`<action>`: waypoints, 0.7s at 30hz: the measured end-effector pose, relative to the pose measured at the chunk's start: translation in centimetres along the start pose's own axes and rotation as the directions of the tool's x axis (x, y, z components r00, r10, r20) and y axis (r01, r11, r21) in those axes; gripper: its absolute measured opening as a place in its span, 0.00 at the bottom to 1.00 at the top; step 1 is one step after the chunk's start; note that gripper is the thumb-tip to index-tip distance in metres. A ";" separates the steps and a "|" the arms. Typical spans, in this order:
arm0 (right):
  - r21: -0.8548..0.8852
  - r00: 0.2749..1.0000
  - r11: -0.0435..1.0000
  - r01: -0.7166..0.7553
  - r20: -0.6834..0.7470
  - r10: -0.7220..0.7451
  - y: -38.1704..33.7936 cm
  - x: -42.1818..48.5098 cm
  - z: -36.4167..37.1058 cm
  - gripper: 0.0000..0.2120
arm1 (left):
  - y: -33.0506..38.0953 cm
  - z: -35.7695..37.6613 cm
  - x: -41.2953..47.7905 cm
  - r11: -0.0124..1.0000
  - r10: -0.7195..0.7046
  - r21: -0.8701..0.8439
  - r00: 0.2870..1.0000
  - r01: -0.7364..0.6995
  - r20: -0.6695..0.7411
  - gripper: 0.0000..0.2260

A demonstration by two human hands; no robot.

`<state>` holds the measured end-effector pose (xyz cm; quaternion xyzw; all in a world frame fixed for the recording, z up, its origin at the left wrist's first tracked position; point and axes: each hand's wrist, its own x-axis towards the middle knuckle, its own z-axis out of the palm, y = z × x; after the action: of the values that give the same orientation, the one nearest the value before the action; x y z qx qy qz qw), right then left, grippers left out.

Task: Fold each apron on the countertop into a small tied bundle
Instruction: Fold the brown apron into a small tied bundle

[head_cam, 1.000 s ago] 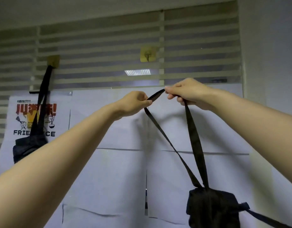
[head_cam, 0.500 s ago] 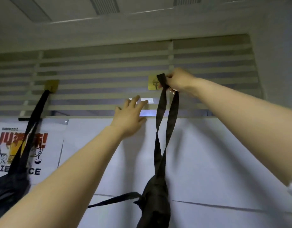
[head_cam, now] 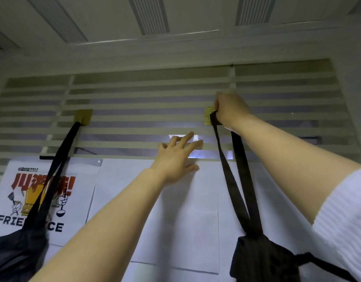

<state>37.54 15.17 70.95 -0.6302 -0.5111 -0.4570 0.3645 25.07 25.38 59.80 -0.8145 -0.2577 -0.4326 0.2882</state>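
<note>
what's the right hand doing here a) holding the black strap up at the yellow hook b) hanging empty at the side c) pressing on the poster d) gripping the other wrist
a: the right hand grips the top of the black strap right against the yellow hook, while the left hand is spread open lower down.

I see the apron bundle point(head_cam: 263, 261) on the right in flat black, and its strap point(head_cam: 243, 180) is the same black. The second apron point(head_cam: 19, 255) on the left is black too. The right hook point(head_cam: 208, 117) is yellow with fine horizontal lines; the left hook point(head_cam: 83, 117) is a duller mustard. The blinds point(head_cam: 145, 98) run in cream and grey stripes. The poster point(head_cam: 13, 192) is white with red characters, a yellow block and black lettering. The paper sheets point(head_cam: 175, 220) are plain white, and the sleeve point(head_cam: 346, 224) is white with fine ribbing.
</note>
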 end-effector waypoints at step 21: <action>0.073 0.996 0.994 0.087 0.006 -0.087 1.2 -6.6 2.1 0.16 | 1.1 0.3 -0.3 0.997 -0.057 0.063 0.998 0.055 0.029 0.28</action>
<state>38.71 14.85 64.02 -0.5958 -0.5559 -0.4508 0.3644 25.83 24.79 59.09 -0.8041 -0.2980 -0.4199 0.2971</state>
